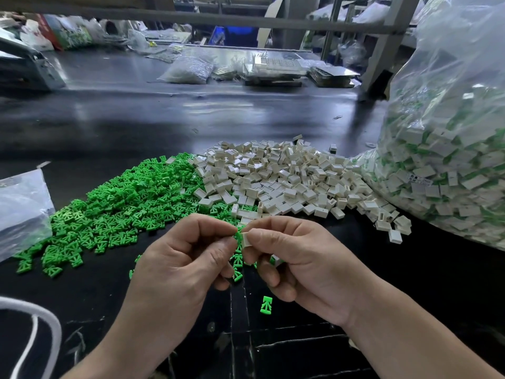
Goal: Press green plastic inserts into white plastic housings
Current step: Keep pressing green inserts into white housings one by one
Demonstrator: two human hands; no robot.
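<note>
Our left grip (180, 263) pinches a green insert (237, 237), our right grip (300, 263) a white housing (246, 240). One bag (451, 170) looks done; two big piles (273, 181) wait.

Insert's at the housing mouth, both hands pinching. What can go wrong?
1. The green insert, pinched in the left hand, could enter the white housing in the right hand skewed and jam.
2. A slip would drop it among loose parts below, like the stray insert nearer the person.
</note>
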